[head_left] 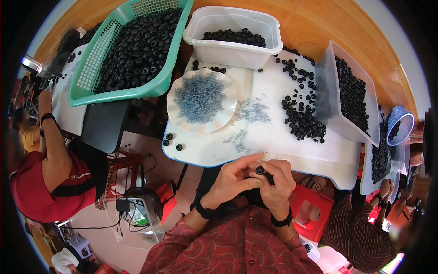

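Observation:
Just beyond the table's near edge, my hands meet in front of my chest around a small round black part (259, 170) with a hole in its end. My right hand (279, 185) grips it with curled fingers. My left hand (230, 180) closes on it from the other side, thumb below and index finger stretched above. Whether a smaller piece sits between the fingertips is hidden. Beyond my left hand, a white wavy-rimmed plate (173, 114) holds a heap of tiny bluish-grey pieces (200, 97). Loose black parts (303, 121) lie on the table to the right.
A green basket (75, 91) full of black rings stands at far left. A white tub (237, 57) and a translucent bin (340, 109) hold more black parts. Tiny pieces (252, 111) are scattered on the white table (283, 160). Co-workers sit left (57, 178) and right (360, 233); a red stool (311, 212) is nearby.

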The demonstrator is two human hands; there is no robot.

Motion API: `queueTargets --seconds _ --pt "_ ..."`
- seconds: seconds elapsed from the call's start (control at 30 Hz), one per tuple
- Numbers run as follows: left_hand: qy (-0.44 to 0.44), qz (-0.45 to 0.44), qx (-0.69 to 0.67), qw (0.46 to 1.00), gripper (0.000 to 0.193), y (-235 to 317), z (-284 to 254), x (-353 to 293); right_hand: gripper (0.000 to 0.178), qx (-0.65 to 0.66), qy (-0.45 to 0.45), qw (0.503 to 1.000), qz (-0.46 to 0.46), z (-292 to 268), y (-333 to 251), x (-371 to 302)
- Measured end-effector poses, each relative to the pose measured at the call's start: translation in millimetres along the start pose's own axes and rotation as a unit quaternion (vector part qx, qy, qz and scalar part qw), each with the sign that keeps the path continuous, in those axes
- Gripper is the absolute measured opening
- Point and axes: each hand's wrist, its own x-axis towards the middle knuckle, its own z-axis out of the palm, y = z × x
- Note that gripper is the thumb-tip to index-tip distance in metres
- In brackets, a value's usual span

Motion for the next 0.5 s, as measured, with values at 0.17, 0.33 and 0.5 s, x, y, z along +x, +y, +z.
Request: queueTargets --seconds 0.17,0.33,0.5 --pt "-0.045 0.062 0.167 0.983 0.060 8 -8 5 0.035 0.006 -0.026 1.000 0.000 -3 -4 0" --pt "-0.045 0.028 0.186 0.981 0.056 6 -16 2 0.033 0.023 -0.042 0.999 0.000 -3 -2 -2" --pt "-0.040 0.034 0.222 0.974 0.055 11 -14 2 0.032 0.020 -0.036 0.999 -0.016 -1 1 -2"
